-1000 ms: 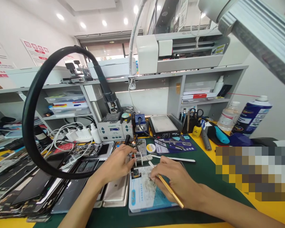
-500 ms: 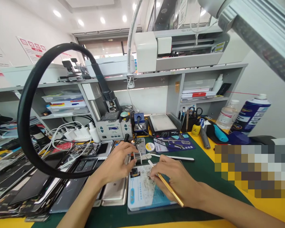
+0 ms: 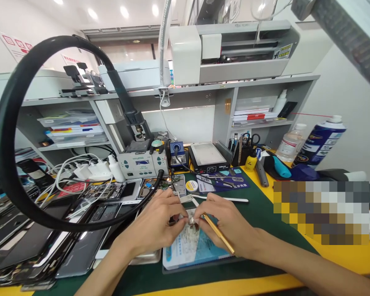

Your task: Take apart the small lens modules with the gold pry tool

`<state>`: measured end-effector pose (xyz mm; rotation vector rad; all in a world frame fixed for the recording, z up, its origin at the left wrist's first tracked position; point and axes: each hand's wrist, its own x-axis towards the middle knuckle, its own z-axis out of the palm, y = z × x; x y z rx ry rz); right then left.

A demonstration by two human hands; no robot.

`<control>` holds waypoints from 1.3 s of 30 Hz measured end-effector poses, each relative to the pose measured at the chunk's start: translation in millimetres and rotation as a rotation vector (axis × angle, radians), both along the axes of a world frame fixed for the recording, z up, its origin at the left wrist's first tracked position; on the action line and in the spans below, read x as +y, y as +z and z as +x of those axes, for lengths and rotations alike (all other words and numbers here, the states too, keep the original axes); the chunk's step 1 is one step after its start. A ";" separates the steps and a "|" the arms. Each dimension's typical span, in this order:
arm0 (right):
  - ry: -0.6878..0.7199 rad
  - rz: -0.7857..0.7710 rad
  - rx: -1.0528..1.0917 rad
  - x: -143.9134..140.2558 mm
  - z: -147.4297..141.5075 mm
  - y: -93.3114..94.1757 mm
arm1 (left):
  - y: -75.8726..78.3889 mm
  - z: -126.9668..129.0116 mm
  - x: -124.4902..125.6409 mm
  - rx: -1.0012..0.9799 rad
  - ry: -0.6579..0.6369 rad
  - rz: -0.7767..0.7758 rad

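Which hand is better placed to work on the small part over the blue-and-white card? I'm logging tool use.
Probably the right hand: it holds the gold-handled tool, tip end at the small part. The left hand pinches beside that part and looks to hold no tool.

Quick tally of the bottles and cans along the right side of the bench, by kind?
Blue spray can: 1
Clear plastic bottle: 1
Small yellow bottle: 1
White bottle on the shelf: 1
Total: 4
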<state>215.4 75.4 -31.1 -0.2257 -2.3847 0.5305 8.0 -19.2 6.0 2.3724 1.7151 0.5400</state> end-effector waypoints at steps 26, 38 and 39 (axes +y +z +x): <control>0.013 -0.010 -0.075 2.7 1.9 0.8 | -2.7 13.3 -3.7 0.015 0.025 -0.045; -0.006 -0.040 -0.103 6.6 6.6 11.7 | -3.0 13.5 -5.3 0.034 0.012 -0.050; 0.005 -0.037 -0.112 5.5 5.6 10.5 | -3.1 13.6 -5.3 0.034 0.009 -0.051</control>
